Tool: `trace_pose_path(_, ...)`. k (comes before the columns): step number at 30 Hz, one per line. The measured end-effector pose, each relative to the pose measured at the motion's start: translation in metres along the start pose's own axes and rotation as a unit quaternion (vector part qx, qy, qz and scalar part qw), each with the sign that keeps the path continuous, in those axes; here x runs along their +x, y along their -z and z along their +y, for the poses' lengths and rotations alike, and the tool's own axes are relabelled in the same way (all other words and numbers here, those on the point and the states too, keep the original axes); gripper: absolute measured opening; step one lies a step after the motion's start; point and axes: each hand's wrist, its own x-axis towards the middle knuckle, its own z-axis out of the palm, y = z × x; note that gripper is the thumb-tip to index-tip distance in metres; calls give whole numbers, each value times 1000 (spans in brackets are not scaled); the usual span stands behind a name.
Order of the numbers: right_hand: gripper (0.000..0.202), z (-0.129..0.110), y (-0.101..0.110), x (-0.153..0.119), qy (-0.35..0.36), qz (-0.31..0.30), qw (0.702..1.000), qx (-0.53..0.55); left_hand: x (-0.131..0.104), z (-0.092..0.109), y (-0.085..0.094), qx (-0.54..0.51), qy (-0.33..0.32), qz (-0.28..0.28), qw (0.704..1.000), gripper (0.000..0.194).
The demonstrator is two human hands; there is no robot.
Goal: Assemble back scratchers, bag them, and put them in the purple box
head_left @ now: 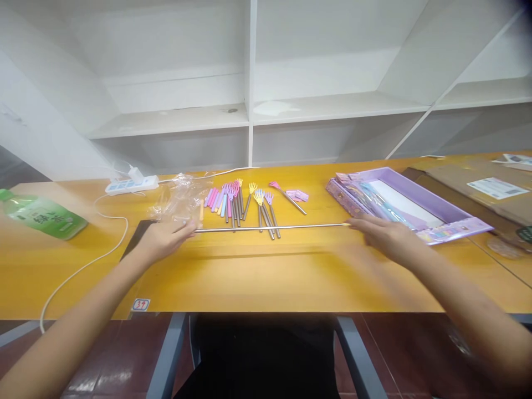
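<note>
A thin metal telescopic rod, apparently a back scratcher (pixel 270 228), stretches level between my two hands above the table. My left hand (pixel 169 239) is closed round its left end. My right hand (pixel 384 235) pinches the other end, where a bit of yellow shows; the rest of that end is hidden by the fingers. Behind the rod lie several short back scratchers (pixel 233 194) with pink, purple and yellow claw heads and metal shafts. Coloured handles (pixel 214 199) lie in a row at their left. One pink back scratcher (pixel 291 198) rests apart, beside small pink-purple packets (pixel 297 195).
An open purple box (pixel 436 205) holding wrapped items stands beyond my right hand, with cardboard (pixel 486 183) farther right. Clear plastic wrap (pixel 178 197), a white power strip (pixel 132 185), its cable and a green bottle (pixel 44 215) are at left. White shelving (pixel 251 83) rises behind.
</note>
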Motion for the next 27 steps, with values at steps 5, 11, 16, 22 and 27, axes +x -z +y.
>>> trace_pose_path(5, 49, -108, -78, 35, 118, -29, 990, 68, 63, 88, -44, 28, -79, 91, 992, 30)
trace_pose_path(11, 33, -172, -117, 32, 123, -102, 987, -26, 75, 131, -69, 3, -94, 48, 994, 32)
trace_pose_path(16, 37, -173, -102, 33, 94, -194, 972, -97, 69, 130, -68, -17, -80, 12, 997, 42)
trace_pose_path(22, 41, -178, -102, 33, 99, -208, 968, -95, 67, 142, -68, -9, -78, 20, 997, 36)
trace_pose_path(27, 36, -173, -106, 26, 132, -186, 968, -108, 59, 146, -66, -15, -85, 19, 996, 34)
